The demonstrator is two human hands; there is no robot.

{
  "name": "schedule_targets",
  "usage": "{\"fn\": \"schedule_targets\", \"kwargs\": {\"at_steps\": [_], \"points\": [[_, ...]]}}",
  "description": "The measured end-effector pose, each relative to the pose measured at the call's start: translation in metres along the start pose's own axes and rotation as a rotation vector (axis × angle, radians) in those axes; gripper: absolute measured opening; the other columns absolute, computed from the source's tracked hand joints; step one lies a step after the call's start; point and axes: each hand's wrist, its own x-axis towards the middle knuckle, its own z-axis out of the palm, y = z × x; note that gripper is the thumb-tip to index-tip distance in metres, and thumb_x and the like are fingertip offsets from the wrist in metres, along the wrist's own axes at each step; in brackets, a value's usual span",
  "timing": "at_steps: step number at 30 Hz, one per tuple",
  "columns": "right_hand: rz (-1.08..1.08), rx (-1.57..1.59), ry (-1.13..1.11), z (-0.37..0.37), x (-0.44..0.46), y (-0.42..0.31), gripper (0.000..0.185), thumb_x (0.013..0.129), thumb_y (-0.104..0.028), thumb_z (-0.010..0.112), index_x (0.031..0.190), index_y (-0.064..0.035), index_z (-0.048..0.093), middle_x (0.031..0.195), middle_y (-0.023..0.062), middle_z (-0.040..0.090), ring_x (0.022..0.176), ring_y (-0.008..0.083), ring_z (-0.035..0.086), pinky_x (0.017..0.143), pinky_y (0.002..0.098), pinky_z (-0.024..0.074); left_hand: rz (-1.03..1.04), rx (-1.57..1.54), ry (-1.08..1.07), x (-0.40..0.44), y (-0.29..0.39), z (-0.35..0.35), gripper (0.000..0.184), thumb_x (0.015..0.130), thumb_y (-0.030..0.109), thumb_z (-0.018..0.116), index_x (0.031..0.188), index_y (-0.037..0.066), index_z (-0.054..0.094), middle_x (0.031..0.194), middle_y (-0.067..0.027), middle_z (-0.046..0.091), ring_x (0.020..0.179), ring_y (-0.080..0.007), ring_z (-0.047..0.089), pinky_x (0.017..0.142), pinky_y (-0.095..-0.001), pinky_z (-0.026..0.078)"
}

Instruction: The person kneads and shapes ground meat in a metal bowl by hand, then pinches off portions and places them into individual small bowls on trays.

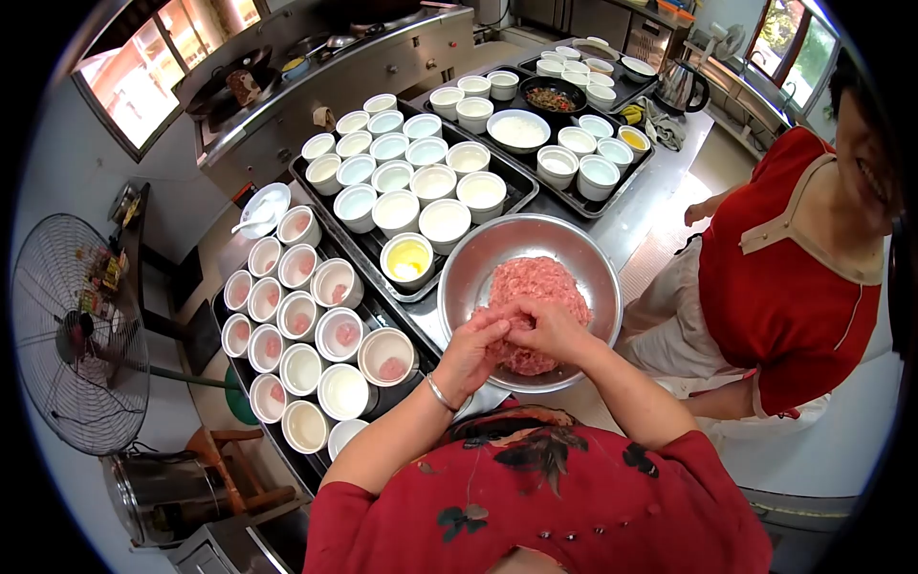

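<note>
The bowl point(469, 268), containing mince point(535, 282), sits right of the left tray point(382, 311), with the middle tray point(519, 198) beyond it to the left, the right tray point(529, 161) farther back, and apparently a fourth tray point(631, 91) behind that, each tray carrying cups point(481, 212).

No text, brand, number or sign can be read here. Far to the left of the left hand point(466, 351), the small colourful packages point(101, 275) behind the fan point(75, 337) are too blurred for reading. Far beyond the right hand point(549, 330), the steel appliance point(650, 43) shows only details too tiny to read.
</note>
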Motion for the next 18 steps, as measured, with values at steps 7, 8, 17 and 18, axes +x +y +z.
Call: {"fn": "schedule_targets", "kwargs": {"at_steps": [7, 8, 17, 18], "points": [[0.123, 0.475, -0.029, 0.002, 0.0, 0.018, 0.028, 0.068, -0.014, 0.063, 0.093, -0.0047, 0.054, 0.082, 0.0094, 0.057, 0.074, 0.0189, 0.056, 0.067, 0.0281, 0.045, -0.098, -0.264, -0.069, 0.007, -0.001, -0.017, 0.026, 0.083, 0.018, 0.043, 0.102, 0.002, 0.05, 0.1, -0.0083, 0.056, 0.086, -0.0201, 0.055, 0.078, -0.0327, 0.041], [0.0, 0.391, -0.031, 0.004, -0.002, 0.022, 0.03, 0.068, -0.014, 0.063, 0.095, -0.0047, 0.053, 0.085, 0.0091, 0.056, 0.076, 0.0188, 0.056, 0.069, 0.0287, 0.0448, -0.075, -0.192, 0.007, 0.004, 0.003, -0.002, 0.029, 0.085, 0.02, 0.04, 0.104, 0.002, 0.049, 0.102, -0.0093, 0.056, 0.088, -0.0204, 0.055, 0.078, -0.0321, 0.041], [0.086, 0.196, 0.225, 0.005, -0.004, 0.015, 0.028, 0.067, -0.013, 0.058, 0.092, -0.0034, 0.051, 0.086, 0.0153, 0.054, 0.08, 0.0303, 0.054, 0.072, 0.0328, 0.0434, 0.057, 0.039, 0.093, 0.024, -0.018, -0.031, 0.007, 0.083, 0.009, 0.048, 0.086, 0.004, 0.052, 0.078, -0.0041, 0.058, 0.071, -0.0134, 0.057, 0.067, -0.0251, 0.047], [0.083, 0.186, 0.244, 0.006, -0.003, 0.022, 0.028, 0.067, -0.013, 0.058, 0.092, -0.0034, 0.051, 0.086, 0.0153, 0.054, 0.08, 0.0303, 0.054, 0.072, 0.0328, 0.0434, 0.086, 0.111, 0.064, 0.025, -0.018, -0.031, 0.007, 0.083, 0.008, 0.047, 0.086, 0.004, 0.052, 0.079, -0.0046, 0.058, 0.072, -0.0141, 0.057, 0.068, -0.0259, 0.047]]}}
